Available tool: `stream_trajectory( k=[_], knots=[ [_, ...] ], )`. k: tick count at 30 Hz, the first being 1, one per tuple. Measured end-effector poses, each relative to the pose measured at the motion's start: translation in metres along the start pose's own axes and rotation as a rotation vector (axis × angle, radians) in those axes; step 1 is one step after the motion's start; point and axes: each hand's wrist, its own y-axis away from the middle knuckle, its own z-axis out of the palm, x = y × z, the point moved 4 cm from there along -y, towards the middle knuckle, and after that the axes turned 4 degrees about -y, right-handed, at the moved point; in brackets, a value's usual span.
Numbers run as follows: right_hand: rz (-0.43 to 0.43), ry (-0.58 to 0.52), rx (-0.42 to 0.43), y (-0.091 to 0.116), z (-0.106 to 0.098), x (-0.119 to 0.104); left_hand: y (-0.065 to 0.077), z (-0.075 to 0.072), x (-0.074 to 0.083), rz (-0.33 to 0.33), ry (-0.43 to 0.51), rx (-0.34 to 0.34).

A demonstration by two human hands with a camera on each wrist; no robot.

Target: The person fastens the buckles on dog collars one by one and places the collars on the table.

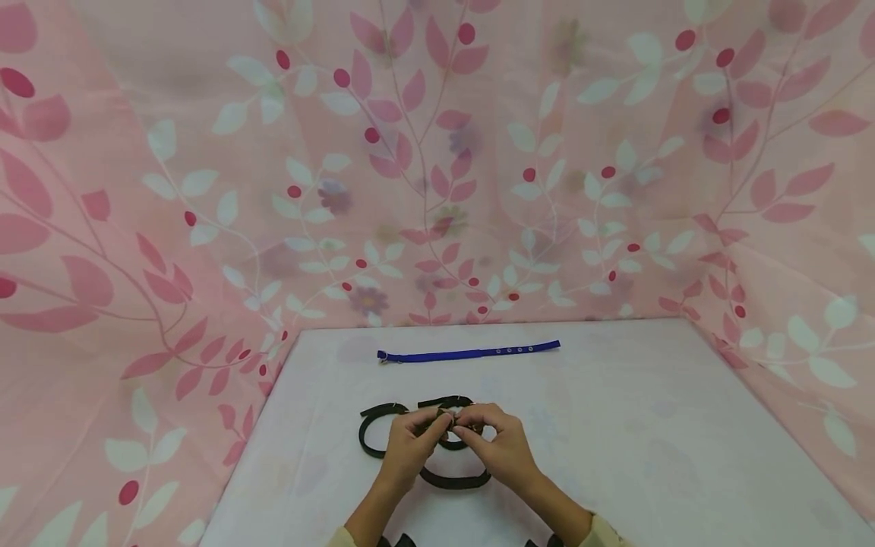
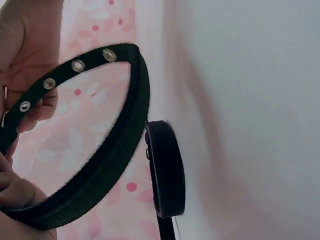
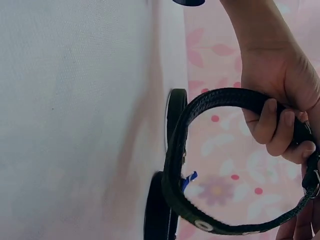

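Note:
A dark green strap collar point(image 1: 456, 482) with metal eyelets hangs in a loop between my two hands, raised over the table. My left hand point(image 1: 408, 448) grips it near the buckle, its fingers curled round the strap in the right wrist view. Thumb and fingers of my right hand point(image 1: 504, 450) pinch the strap close to the left fingertips. The eyelets run along the upper band of the collar point(image 2: 77, 66) in the left wrist view. Fingers mostly hide the buckle end.
Behind the left hand lies a dark looped collar point(image 1: 366, 439). A second dark looped collar point(image 1: 437, 403) lies beyond the hands, partly covered by them. Farther back a blue collar point(image 1: 444, 355) is stretched flat on the white table point(image 1: 649, 433). Floral cloth surrounds the table.

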Motion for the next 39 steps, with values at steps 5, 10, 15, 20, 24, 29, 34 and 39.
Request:
stream_trajectory(
  k=[5, 10, 15, 20, 24, 29, 34, 39],
  knots=[
    [-0.066, 0.033, -0.001, 0.003, 0.003, 0.011, 0.001, 0.001, 0.004, 0.047, 0.014, 0.084],
    [0.029, -0.070, -0.047, 0.011, 0.006, 0.045, -0.001, -0.004, 0.008, 0.026, 0.050, 0.131],
    [0.105, -0.156, -0.065, 0.008, 0.007, 0.044, 0.000, -0.005, 0.009, 0.033, 0.061, 0.129],
    [0.257, -0.172, 0.014, 0.006, 0.004, 0.043, 0.002, -0.001, 0.004, -0.026, 0.120, 0.009],
    [0.189, -0.106, 0.033, 0.004, -0.001, 0.033, 0.003, -0.003, 0.002, -0.071, 0.156, -0.051],
    [0.092, -0.086, -0.028, -0.001, -0.002, 0.024, 0.000, -0.006, 0.003, -0.057, 0.127, -0.059],
    [0.167, -0.091, -0.040, -0.002, -0.003, 0.037, -0.002, -0.005, 0.006, -0.026, 0.112, -0.054],
    [0.328, -0.187, -0.058, -0.003, -0.003, 0.045, -0.001, -0.001, 0.008, 0.003, 0.117, -0.097]
  ],
)
